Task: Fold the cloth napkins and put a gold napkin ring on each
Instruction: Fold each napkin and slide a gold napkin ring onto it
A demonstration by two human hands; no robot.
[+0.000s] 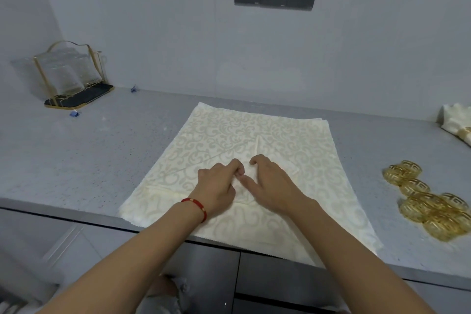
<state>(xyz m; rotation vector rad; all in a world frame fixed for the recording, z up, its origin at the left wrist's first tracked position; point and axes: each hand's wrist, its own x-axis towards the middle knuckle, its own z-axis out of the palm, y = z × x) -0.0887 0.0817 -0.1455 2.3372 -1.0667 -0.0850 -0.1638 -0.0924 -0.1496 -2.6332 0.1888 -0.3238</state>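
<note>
While my left hand [219,186] and right hand [270,181] both pinch the napkin [254,135] centre, its spread runs away from them. The gold rings [428,201] lie well off to the right, nearer my right hand.

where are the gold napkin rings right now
In the head view the gold napkin rings lie clustered on the grey counter at the right, beside the spread napkin and nearer than the finished ringed napkin at the right edge.
</note>
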